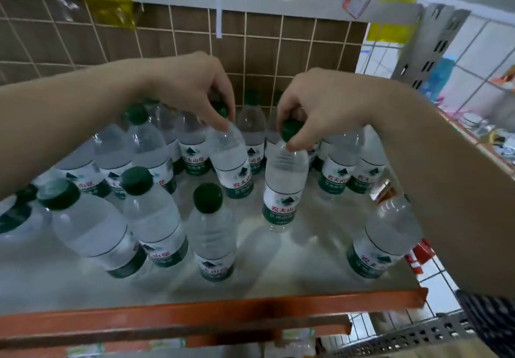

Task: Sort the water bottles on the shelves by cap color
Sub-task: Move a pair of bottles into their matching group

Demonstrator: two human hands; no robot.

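Presently tilted bottle (231, 159) being pinched at top by left hand (192, 90), upright bottle (284, 184) by right hand (315, 106); both being held directly beneath, over middle of shelf (292, 271).

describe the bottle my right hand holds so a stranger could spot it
On the shelf with the orange front rail, two hands reach among green-capped water bottles. The right hand pinches the cap of one bottle. Unlike the leaning bottle in the left hand, it stands forward of the back rows with bare shelf in front of its base.
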